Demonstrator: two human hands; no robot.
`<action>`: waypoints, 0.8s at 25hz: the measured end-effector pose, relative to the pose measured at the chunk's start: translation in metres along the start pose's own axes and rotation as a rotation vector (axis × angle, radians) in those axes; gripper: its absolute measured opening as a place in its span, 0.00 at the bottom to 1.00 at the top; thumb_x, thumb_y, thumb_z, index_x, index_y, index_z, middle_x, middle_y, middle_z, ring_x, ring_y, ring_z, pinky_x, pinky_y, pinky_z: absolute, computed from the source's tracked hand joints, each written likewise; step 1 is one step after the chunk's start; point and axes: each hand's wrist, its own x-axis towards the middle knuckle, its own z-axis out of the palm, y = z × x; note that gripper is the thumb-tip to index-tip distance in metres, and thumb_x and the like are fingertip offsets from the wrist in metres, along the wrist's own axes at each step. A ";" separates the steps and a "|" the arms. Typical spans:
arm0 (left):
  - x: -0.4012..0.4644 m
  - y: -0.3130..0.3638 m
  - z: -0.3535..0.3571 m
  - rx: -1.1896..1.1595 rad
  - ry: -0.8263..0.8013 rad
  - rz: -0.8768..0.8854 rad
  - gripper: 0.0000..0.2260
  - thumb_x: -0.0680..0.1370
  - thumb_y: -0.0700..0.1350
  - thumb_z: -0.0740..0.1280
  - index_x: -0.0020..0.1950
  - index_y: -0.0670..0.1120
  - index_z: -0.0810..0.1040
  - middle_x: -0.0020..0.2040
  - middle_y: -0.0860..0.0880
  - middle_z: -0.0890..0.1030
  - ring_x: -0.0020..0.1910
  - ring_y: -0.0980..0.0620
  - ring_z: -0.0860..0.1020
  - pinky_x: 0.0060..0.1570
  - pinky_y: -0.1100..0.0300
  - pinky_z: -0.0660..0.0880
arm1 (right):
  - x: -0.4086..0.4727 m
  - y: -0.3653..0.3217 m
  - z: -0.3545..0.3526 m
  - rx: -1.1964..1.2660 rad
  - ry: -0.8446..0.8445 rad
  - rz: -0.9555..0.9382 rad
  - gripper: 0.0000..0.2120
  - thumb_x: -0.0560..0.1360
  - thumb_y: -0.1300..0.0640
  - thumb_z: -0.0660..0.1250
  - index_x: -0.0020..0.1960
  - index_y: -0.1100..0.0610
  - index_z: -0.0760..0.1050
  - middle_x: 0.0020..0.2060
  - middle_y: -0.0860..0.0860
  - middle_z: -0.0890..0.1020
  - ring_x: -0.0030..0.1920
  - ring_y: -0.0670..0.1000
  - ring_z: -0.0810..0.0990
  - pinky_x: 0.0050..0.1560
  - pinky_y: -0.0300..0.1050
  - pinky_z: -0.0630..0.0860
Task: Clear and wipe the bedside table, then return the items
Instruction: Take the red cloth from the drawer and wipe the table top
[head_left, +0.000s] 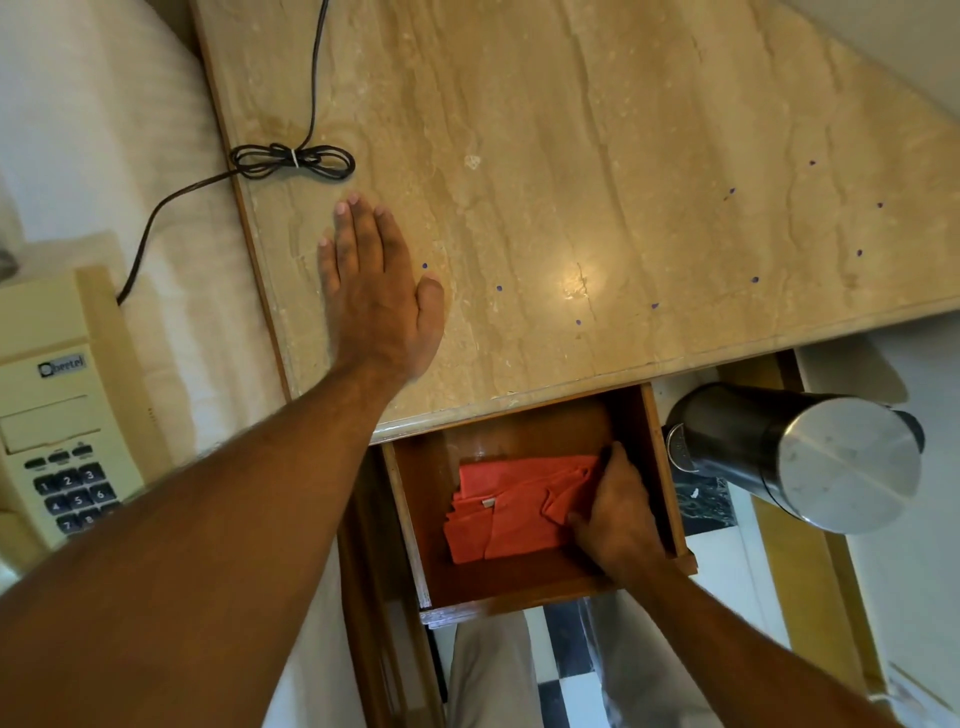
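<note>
The marble bedside table (597, 182) fills the view. Your left hand (376, 291) lies flat on it, fingers straight. Your right hand (615, 512) grips the red cloth (511, 506) inside the open drawer (410, 499). A bundled cord (293, 161) lies near the left fingertips; a phone (57, 410) rests on the bed, a metal kettle (795, 457) beside the drawer.

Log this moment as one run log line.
left hand: flat on table top | right hand: gripping orange cloth | drawer: open
</note>
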 end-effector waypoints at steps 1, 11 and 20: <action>0.000 0.000 0.000 -0.005 0.004 0.006 0.34 0.79 0.53 0.51 0.80 0.35 0.51 0.81 0.35 0.50 0.81 0.38 0.46 0.79 0.41 0.43 | 0.011 -0.006 0.004 -0.030 -0.027 0.038 0.38 0.72 0.55 0.75 0.75 0.55 0.59 0.68 0.56 0.71 0.69 0.58 0.72 0.71 0.55 0.68; 0.002 0.000 -0.001 -0.012 0.005 -0.003 0.34 0.78 0.52 0.53 0.80 0.35 0.53 0.81 0.34 0.51 0.81 0.38 0.47 0.79 0.39 0.45 | -0.070 -0.073 -0.140 -0.368 -0.339 -0.525 0.11 0.80 0.46 0.64 0.58 0.41 0.63 0.45 0.41 0.76 0.44 0.45 0.77 0.48 0.41 0.77; 0.002 -0.001 -0.002 -0.011 -0.001 0.014 0.34 0.77 0.52 0.54 0.78 0.34 0.56 0.80 0.32 0.54 0.81 0.35 0.50 0.78 0.37 0.47 | 0.054 -0.129 -0.338 0.242 -0.247 -0.444 0.11 0.75 0.58 0.73 0.56 0.51 0.76 0.48 0.54 0.83 0.50 0.56 0.83 0.44 0.47 0.80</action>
